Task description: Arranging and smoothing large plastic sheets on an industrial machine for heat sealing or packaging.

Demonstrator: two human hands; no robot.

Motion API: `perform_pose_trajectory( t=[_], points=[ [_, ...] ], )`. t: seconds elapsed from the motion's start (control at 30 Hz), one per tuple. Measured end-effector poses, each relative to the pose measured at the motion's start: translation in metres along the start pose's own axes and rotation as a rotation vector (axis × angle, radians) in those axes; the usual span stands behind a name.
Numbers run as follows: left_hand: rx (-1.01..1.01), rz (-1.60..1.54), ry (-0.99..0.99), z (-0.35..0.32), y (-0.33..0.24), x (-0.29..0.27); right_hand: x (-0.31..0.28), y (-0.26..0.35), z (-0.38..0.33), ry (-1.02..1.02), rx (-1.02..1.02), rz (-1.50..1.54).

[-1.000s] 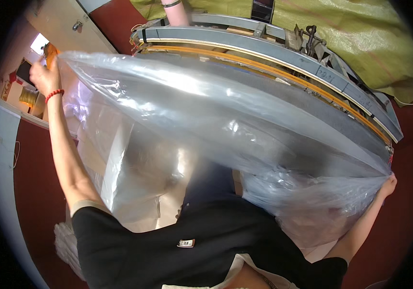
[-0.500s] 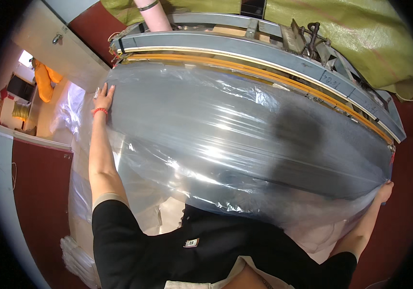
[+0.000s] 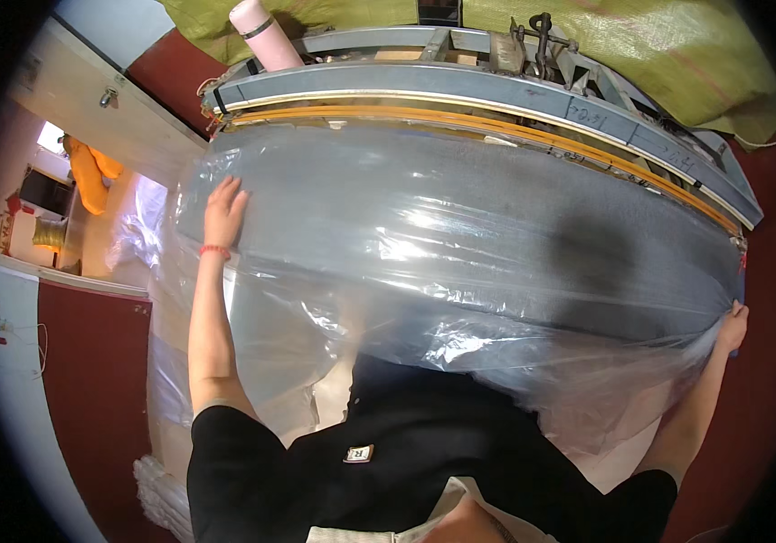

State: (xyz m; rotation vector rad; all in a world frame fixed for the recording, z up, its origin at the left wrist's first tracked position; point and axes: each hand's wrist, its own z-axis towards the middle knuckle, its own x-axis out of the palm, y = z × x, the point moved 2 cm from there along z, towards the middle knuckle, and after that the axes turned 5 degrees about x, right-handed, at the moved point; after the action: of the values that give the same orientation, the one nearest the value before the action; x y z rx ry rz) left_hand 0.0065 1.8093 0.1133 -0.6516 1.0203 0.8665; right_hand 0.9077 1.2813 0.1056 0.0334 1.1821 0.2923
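Observation:
A wide sheet of clear plastic film [image 3: 587, 380] covers a dark grey work surface [image 3: 334, 190] and hangs over its near edge in front of my body. My left hand [image 3: 225, 215], with a red bracelet at the wrist, lies flat on the film near the left end, fingers stretched out. At the far right corner, my right hand [image 3: 733, 326] is closed on the film's edge, and creases fan out from its grip. Behind the surface runs a grey metal bar [image 3: 352, 83] with orange strips [image 3: 460, 122] along its near side.
A pink bottle [image 3: 263, 34] leans behind the bar at the left. A metal clamp [image 3: 542, 45] stands at the back, before yellow-green woven sheeting [image 3: 623, 45]. More clear plastic [image 3: 139, 222] lies at left beside an open door [image 3: 89, 104]. Bundled film [image 3: 162, 498] sits low left.
My left hand has moved rightward and nearer to me across the film. My right hand, still gripping the edge, is slightly farther away. The whole view has shifted a little.

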Motion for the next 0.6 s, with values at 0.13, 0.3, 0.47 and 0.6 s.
perform_pose_trajectory(
  t=[0.13,0.3,0.47,0.6],
  points=[
    [-0.371,-0.031,-0.076,-0.008,0.0,-0.026,-0.008,0.006,-0.004,-0.034,0.027,-0.016],
    [-0.5,0.252,0.062,0.031,-0.006,-0.031,-0.004,0.006,-0.006,-0.024,0.019,-0.002],
    [-0.519,0.134,-0.423,0.067,-0.001,-0.041,-0.001,0.0,-0.001,-0.054,0.003,-0.007],
    [-0.26,-0.085,-0.281,0.067,0.012,-0.003,-0.005,-0.004,-0.001,-0.025,0.004,-0.018]
  ],
)
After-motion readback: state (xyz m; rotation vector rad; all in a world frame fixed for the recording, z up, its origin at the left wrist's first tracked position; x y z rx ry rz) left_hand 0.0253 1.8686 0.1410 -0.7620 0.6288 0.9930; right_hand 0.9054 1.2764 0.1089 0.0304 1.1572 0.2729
